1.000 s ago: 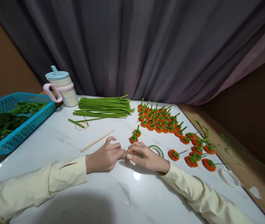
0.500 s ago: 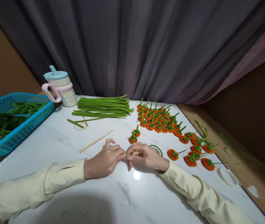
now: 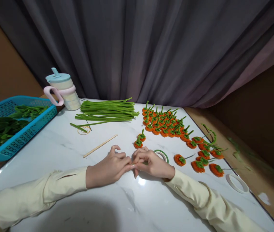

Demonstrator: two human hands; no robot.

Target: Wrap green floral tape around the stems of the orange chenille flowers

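My left hand [image 3: 110, 167] and my right hand [image 3: 152, 163] meet fingertip to fingertip above the middle of the table. Both are closed in a pinch around something tiny, mostly hidden by the fingers; a trace of green shows there. Just beyond my right hand are two small orange pipe-cleaner persimmons [image 3: 138, 143] with green tops and stems. Beside that hand's wrist lies a roll of green tape [image 3: 166, 156], partly covered by it. A thin wooden stick [image 3: 100, 146] rests beyond my left hand.
Green pipe cleaners [image 3: 108, 110] are bundled at the back, near a lidded cup [image 3: 71, 95]. Many orange persimmons [image 3: 164, 124] stand grouped at the right. A blue basket [image 3: 28, 131] with green leaves is at the left. A white tape roll [image 3: 237, 183] lies by the right edge.
My left fingertips have shifted slightly right, closer against my right fingers, and the small greenish bit between them is less visible. The objects on the table keep their places.
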